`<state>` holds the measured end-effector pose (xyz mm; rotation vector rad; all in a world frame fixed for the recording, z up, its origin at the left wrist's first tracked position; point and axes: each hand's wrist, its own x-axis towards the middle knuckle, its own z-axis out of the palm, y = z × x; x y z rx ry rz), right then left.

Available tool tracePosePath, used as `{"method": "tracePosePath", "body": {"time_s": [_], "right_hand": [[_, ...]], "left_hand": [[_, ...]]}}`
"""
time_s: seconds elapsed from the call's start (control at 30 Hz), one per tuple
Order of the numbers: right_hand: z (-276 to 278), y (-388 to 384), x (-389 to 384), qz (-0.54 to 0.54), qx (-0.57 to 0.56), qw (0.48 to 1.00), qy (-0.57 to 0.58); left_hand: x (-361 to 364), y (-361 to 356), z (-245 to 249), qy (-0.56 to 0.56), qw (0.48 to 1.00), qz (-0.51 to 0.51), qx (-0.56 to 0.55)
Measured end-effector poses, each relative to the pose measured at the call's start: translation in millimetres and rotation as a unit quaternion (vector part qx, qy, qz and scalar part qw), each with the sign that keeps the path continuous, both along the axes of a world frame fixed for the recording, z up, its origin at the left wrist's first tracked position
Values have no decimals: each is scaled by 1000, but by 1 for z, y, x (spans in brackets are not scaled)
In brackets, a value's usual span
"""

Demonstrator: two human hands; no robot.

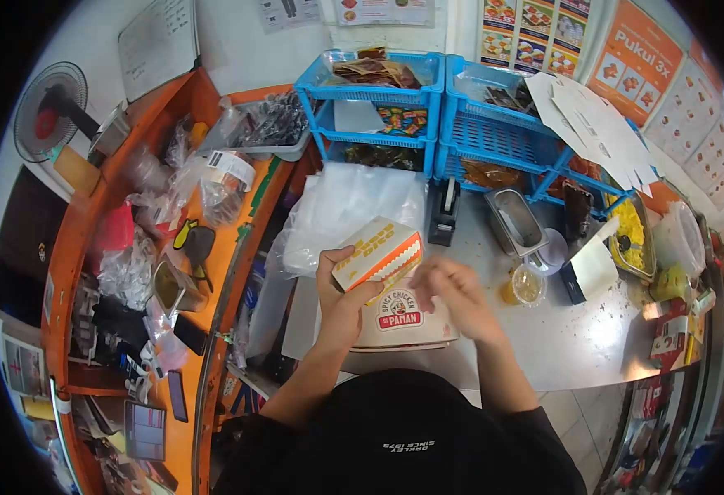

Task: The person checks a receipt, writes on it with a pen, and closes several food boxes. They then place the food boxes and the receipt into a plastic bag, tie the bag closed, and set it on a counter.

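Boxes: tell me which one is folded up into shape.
The orange-striped box in the left hand; the logo boxes beneath it and the white blanks on the blue rack lie flat.

Tape dispenser [444, 216] behind box [376, 254] — tray [514, 221] to its right.

Bright, even indoor light; glare on the steel tabletop [593, 330] at 4 o'clock. Strong fisheye bending, black vignette at all corners; right hand [454, 290] motion-blurred.
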<state>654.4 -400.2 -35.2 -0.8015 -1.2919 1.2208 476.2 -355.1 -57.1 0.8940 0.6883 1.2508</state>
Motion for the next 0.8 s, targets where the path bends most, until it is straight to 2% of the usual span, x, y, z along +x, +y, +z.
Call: {"method": "tracePosePath", "body": {"time_s": [0.03,0.1,0.13,0.2,0.23,0.33,0.4,0.47,0.5,0.53,0.6,0.67,0.7,0.73,0.77,0.8], "right_hand": [[-1,1,-8,-10,-2,1000,-5],[-4,-1,-13,-19,-5,1000,-14],[-4,-2,-14,-48,-9,998,-28],[-7,-5,-15,-76,-16,996,-42],[-9,-6,-15,-92,-26,995,-27],[-9,-10,-12,-126,-61,990,-27],[0,-14,-5,-202,-37,930,-304],[-11,-15,-7,-215,-68,932,-284],[-17,-17,-8,-239,-36,939,-246],[-18,-18,-11,-259,-4,944,-204],[-15,-26,7,-139,-31,977,-161],[-34,-29,41,-22,-4,995,-102],[-35,-30,45,-25,-27,999,31],[-37,-32,45,-29,-53,985,164],[-39,-33,41,-19,-59,984,165],[-42,-34,37,-77,-64,995,20]], "left_hand": [[3,-1,-4,-4,1000,-3,-2],[6,-3,-14,102,993,32,47],[7,-5,-15,98,994,33,45],[9,-10,-14,207,964,68,154],[11,-15,-8,284,925,99,233],[12,-20,-6,298,902,138,281],[9,-25,-3,278,912,130,271],[3,-30,-1,140,978,13,157],[6,-35,12,-17,997,-76,14],[7,-35,10,-16,998,-61,13],[7,-35,4,-191,960,-129,-157],[2,-35,0,-188,963,-138,-136],[-2,-33,-1,0,989,-126,77],[-5,-32,-3,192,936,-105,277],[-6,-31,-8,295,895,-129,310],[-10,-34,-10,299,897,-122,303]]}}
